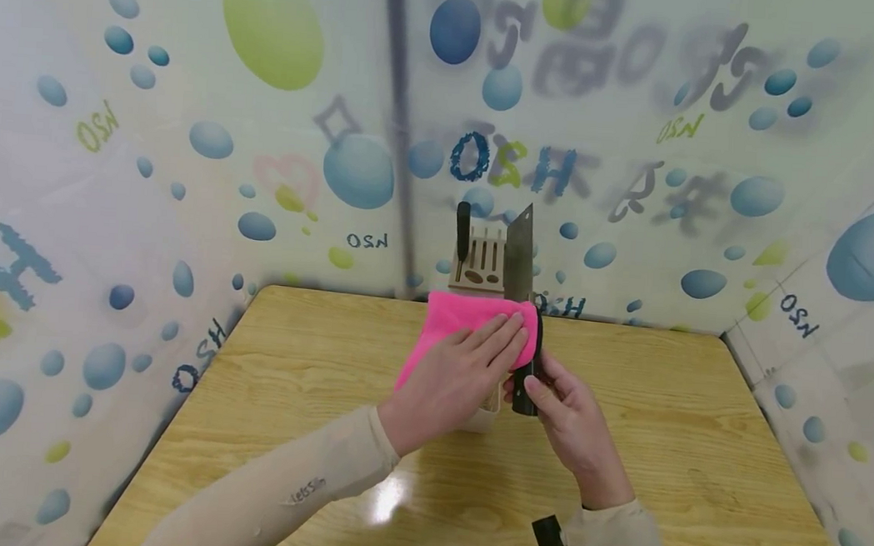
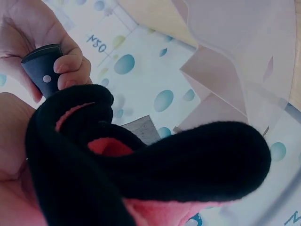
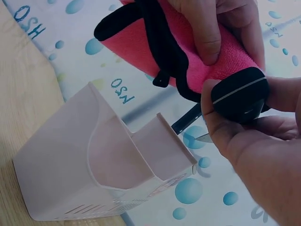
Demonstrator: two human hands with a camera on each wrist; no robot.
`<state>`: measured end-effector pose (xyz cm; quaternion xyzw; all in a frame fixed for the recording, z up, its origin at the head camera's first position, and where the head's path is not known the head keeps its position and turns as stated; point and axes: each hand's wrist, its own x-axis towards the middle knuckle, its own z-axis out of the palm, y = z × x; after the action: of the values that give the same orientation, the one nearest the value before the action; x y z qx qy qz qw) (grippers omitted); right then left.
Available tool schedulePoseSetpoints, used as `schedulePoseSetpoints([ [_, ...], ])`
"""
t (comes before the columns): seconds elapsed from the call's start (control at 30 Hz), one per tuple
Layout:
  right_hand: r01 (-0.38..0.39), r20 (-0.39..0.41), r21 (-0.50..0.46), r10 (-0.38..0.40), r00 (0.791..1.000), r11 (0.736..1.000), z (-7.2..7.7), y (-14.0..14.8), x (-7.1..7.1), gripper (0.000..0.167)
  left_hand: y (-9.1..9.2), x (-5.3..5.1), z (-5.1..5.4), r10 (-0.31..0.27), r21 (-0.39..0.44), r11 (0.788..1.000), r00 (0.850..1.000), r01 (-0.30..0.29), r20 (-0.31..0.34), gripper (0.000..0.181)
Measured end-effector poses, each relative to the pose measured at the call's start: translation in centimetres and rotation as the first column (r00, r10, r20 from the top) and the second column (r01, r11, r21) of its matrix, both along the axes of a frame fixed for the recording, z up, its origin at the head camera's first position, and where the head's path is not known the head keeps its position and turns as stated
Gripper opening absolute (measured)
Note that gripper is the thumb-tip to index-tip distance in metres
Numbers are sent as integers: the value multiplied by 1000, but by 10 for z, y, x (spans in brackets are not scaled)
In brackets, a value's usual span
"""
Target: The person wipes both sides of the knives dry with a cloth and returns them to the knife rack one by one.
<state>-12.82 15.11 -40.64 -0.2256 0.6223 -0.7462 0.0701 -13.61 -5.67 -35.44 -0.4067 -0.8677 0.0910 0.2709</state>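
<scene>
A cleaver (image 1: 519, 257) stands blade up above the table, its wide metal blade showing over a pink cloth (image 1: 447, 314) with a dark edge. My right hand (image 1: 581, 428) grips the cleaver's black handle (image 3: 240, 96). With my left hand (image 1: 451, 384) I hold the cloth against the lower part of the blade; the thumb lies on the cloth in the right wrist view. Folds of cloth hide part of the blade. Behind the hands is a pale plastic knife holder (image 3: 56, 160) with slots on top, and a black-handled knife (image 1: 463, 229) sits in it.
The wood-grain table (image 1: 667, 437) extends to both sides of the hands. A wall covering (image 1: 625, 151) printed with bubbles and letters surrounds its back and sides. Near my right sleeve is a small black square (image 1: 547, 532).
</scene>
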Motion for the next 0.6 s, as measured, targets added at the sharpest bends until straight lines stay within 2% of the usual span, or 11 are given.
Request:
schedulePoseSetpoints([
  [0.2,35,-3,16,-35,999,999,-1,-2,1,51,2,2,1,-9,-15,1000,1000,9,-29,60],
  [0.47,138,-6,114,-139,990,984,0,-2,4,54,3,1,5,3,-21,1000,1000,-3,-8,64],
  [0.6,148,-15,122,-147,989,981,0,-2,5,57,3,-2,6,8,-10,1000,1000,-8,-13,65],
])
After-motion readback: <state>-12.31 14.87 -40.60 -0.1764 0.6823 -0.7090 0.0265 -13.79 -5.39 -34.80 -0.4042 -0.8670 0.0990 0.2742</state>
